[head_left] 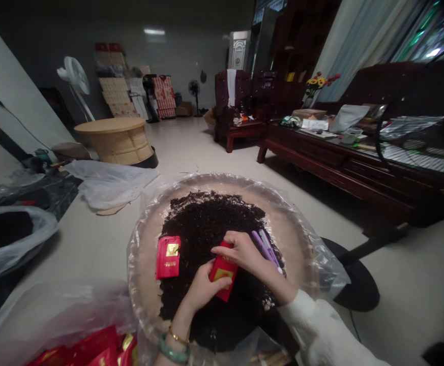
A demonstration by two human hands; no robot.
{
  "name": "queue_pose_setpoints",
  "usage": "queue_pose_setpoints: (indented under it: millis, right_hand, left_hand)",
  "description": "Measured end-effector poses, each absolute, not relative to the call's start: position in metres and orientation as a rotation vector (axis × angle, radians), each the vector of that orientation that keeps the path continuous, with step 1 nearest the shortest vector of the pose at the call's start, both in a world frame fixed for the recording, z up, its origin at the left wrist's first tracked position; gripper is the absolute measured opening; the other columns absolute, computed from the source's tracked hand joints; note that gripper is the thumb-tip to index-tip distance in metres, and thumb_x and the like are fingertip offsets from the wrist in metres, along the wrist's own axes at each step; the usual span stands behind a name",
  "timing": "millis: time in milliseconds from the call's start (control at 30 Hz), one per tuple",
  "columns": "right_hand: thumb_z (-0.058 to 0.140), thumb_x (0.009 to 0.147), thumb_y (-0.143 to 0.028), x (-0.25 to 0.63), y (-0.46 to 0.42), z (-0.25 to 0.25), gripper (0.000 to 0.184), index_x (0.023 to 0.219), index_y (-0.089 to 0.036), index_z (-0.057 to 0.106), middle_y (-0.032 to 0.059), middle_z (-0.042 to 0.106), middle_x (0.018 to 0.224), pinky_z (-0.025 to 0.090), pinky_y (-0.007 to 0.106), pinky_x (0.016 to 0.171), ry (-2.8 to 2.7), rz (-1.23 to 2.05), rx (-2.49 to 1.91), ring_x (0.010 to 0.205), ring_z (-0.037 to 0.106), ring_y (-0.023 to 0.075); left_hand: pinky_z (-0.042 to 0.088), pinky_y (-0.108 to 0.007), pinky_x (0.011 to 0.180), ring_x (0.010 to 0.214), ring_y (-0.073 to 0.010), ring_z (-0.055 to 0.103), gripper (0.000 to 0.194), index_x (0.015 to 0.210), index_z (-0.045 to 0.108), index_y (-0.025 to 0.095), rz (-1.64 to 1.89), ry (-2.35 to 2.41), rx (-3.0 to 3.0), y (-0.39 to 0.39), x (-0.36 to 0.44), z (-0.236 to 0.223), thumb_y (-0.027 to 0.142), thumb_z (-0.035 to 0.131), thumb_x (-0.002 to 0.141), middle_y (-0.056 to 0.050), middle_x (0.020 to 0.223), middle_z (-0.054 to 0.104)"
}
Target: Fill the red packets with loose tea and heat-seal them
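Note:
Between my two hands is a small red packet (225,269) with a gold label, held over a heap of dark, dry tea-like leaves (202,218). My left hand (205,285) grips the packet's lower part, thumb across its front. At the packet's top end, my right hand (240,250) pinches the edge with thumb and fingers. The leaves lie in a wide round tray (145,264) lined with clear plastic. Another red and gold packet or small stack (168,257) rests on the left of the leaves. A purple and white clip-like tool (266,249) lies just right of my right hand.
More red packets (92,351) fill a plastic bag at lower left. A plastic-lined container (11,234) stands farther left. A round fan's black base (359,284) sits on the floor at right, near a dark wooden table (336,175). A round woven stand (115,142) is behind.

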State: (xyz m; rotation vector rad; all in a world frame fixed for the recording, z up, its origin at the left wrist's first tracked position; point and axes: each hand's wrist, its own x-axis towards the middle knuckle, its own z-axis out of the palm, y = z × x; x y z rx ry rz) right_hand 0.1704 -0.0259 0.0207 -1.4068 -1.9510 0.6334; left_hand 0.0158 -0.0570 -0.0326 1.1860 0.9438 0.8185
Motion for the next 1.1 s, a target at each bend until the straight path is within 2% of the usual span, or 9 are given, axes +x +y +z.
queue_pose_setpoints:
  millis: [67,167,300,533,700,800,900,1000,1100]
  right_hand:
    - [0.071,0.078,-0.042,0.168,-0.025,0.018,0.053,0.045,-0.018,0.036,-0.0058,0.040,0.055,0.027,0.023,0.048,-1.949,0.668,-1.358,0.051,0.038,0.0079]
    - [0.074,0.074,-0.038,0.167,-0.024,0.018,0.052,0.046,-0.019,0.035,-0.0061,0.041,0.054,0.027,0.022,0.048,-1.923,0.663,-1.347,0.051,0.038,0.0079]
    - [0.076,0.071,-0.037,0.165,-0.026,0.017,0.040,0.056,-0.020,0.043,-0.0066,0.049,0.054,0.029,0.021,0.047,-1.817,0.650,-1.425,0.051,0.042,0.0088]
    - [0.072,0.075,-0.046,0.163,-0.029,0.022,0.028,0.084,-0.022,0.059,-0.0029,0.061,0.063,0.033,0.022,0.051,-1.888,0.583,-1.536,0.055,0.054,0.0134]
    - [0.062,0.084,-0.050,0.165,-0.027,0.024,0.040,0.057,-0.021,0.057,0.0016,0.061,0.057,0.025,0.025,0.050,-2.088,0.440,-1.746,0.053,0.055,0.0154]
    - [0.066,0.084,-0.042,0.163,-0.029,0.021,0.037,0.057,-0.020,0.055,0.0002,0.061,0.058,0.028,0.025,0.050,-2.148,0.478,-1.580,0.053,0.053,0.0137]
    - [0.065,0.085,-0.037,0.158,-0.034,0.021,0.032,0.059,-0.021,0.056,0.0002,0.061,0.061,0.034,0.025,0.053,-2.190,0.540,-1.349,0.055,0.054,0.0143]
    - [0.057,0.090,-0.038,0.165,-0.035,0.024,0.023,0.073,-0.023,0.061,0.0034,0.067,0.074,0.044,0.028,0.062,-2.041,0.572,-1.283,0.068,0.060,0.0182]
    - [0.050,0.091,-0.036,0.198,-0.030,0.017,0.020,0.100,-0.022,0.062,0.0082,0.068,0.097,0.049,0.036,0.080,-1.747,0.417,-1.507,0.090,0.063,0.0241]
  left_hand:
    - [0.053,-0.035,0.080,0.090,-0.0258,0.068,0.057,0.106,0.064,0.014,0.837,0.880,1.129,-0.057,0.015,-0.032,0.046,0.079,0.061,-0.010,0.100,0.073]
    - [0.054,-0.036,0.073,0.076,-0.0248,0.071,0.069,0.110,0.060,0.013,0.811,0.829,1.023,-0.057,0.016,-0.030,0.065,0.068,0.066,-0.011,0.091,0.074]
    - [0.054,-0.034,0.066,0.064,-0.0228,0.070,0.072,0.105,0.061,0.012,0.801,0.862,0.980,-0.058,0.019,-0.027,0.072,0.064,0.064,-0.009,0.079,0.073]
    - [0.054,-0.033,0.061,0.059,-0.0221,0.069,0.062,0.094,0.063,0.012,0.858,0.860,0.889,-0.059,0.021,-0.033,0.066,0.068,0.066,-0.006,0.070,0.072]
    - [0.053,-0.030,0.060,0.060,-0.0210,0.069,0.058,0.091,0.064,0.012,0.849,0.874,0.888,-0.058,0.021,-0.033,0.064,0.069,0.066,-0.006,0.069,0.072]
    - [0.055,-0.032,0.063,0.063,-0.0216,0.071,0.061,0.101,0.062,0.013,0.780,0.842,0.907,-0.059,0.020,-0.030,0.059,0.074,0.064,-0.007,0.079,0.074]
    - [0.057,-0.035,0.067,0.066,-0.0231,0.071,0.054,0.095,0.065,0.013,0.727,0.848,0.962,-0.059,0.020,-0.031,0.048,0.082,0.057,-0.007,0.082,0.074]
    - [0.057,-0.036,0.068,0.068,-0.0246,0.072,0.048,0.088,0.068,0.011,0.757,0.929,0.973,-0.059,0.018,-0.036,0.040,0.085,0.055,-0.008,0.078,0.075]
    - [0.058,-0.037,0.070,0.075,-0.0265,0.073,0.050,0.093,0.070,0.009,0.843,0.955,0.993,-0.058,0.015,-0.040,0.042,0.083,0.057,-0.013,0.089,0.076]
